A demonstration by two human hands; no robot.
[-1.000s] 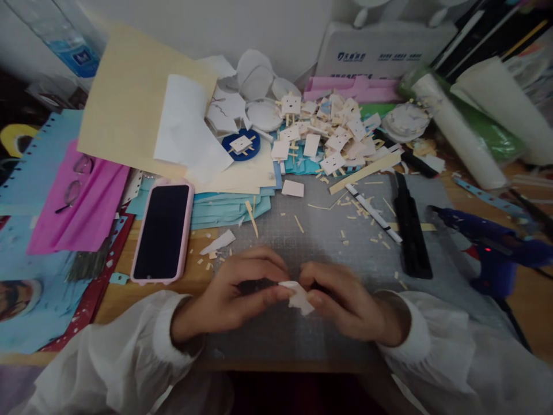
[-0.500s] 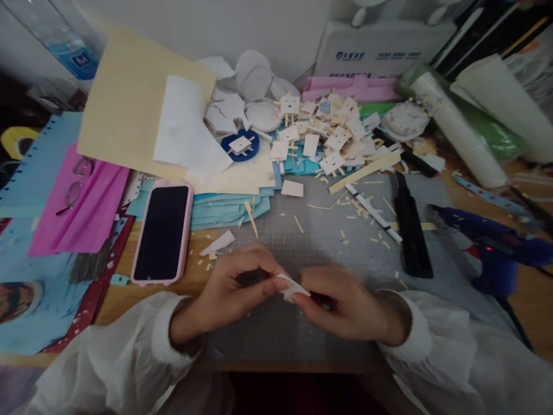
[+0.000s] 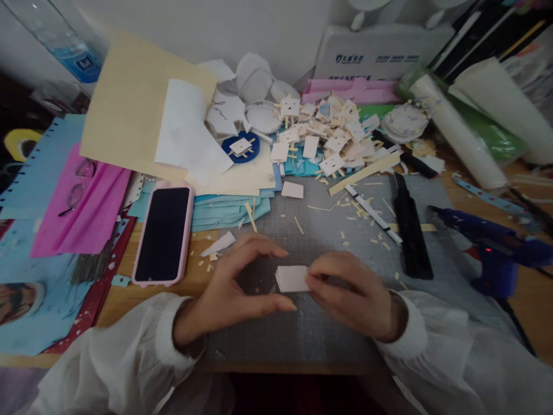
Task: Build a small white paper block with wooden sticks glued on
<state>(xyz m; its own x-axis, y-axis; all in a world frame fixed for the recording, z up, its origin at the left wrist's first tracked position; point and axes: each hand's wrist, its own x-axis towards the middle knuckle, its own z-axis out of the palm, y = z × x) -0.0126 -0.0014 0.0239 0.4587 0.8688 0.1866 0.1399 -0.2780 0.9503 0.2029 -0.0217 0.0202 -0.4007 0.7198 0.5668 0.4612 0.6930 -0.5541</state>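
Observation:
Between the fingertips of my right hand [image 3: 352, 294] is the right end of a small folded white paper piece [image 3: 291, 279]. My left hand [image 3: 237, 282] is open, its thumb and forefinger spread on either side of the paper's left part without gripping it. Below both hands lies the grey cutting mat [image 3: 259, 346]. A similar pale paper piece [image 3: 292, 189] rests on the mat further back. Behind it is a pile of small white paper figures [image 3: 337, 138] with dotted faces and thin strip limbs.
A pink-cased phone [image 3: 164, 233] lies left of my left hand. To the right are a white pen [image 3: 374, 214], a black utility knife [image 3: 410, 230] and a blue glue gun [image 3: 492, 236] with a red light. Paper scraps litter the mat; blue paper sheets [image 3: 228, 212] are stacked behind.
My left thumb and forefinger have let go of the paper and spread apart. The paper has turned flatter and now shows its broad face, held by my right hand alone.

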